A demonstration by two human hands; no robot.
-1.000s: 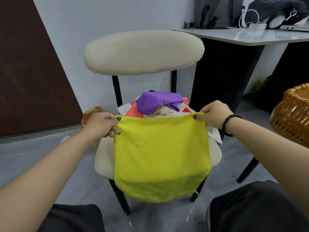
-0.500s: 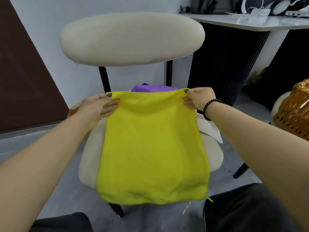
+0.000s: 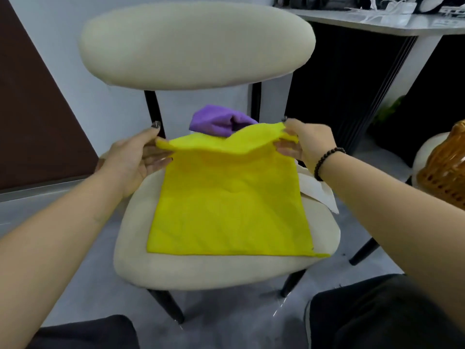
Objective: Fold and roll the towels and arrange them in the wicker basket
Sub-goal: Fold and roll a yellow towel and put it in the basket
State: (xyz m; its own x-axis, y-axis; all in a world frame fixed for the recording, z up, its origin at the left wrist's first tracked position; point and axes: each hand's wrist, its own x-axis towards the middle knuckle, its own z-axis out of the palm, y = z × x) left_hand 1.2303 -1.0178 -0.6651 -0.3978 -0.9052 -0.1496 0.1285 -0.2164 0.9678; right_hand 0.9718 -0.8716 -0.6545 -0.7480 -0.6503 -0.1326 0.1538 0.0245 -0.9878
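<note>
The yellow towel (image 3: 230,202) lies spread across the cream padded seat of the chair (image 3: 226,270), its near edge flat and square, its far edge lifted in a soft wave. The left hand (image 3: 133,159) pinches the far left corner, fingers (image 3: 157,158) tucked under the cloth; the right hand (image 3: 305,143) grips the far right corner, fingers curled around the edge, a dark bead bracelet (image 3: 327,161) on that wrist. Just behind the raised edge sits a bunched purple towel (image 3: 216,122), plush and rumpled, right in the way at the back of the seat. A white cloth (image 3: 318,191) pokes out beside the yellow one, on the right. Far right, the woven wicker basket (image 3: 442,177), amber and open-weave, stands well apart. A grey worktop (image 3: 392,23) is behind, cluttered at its far edge.
</note>
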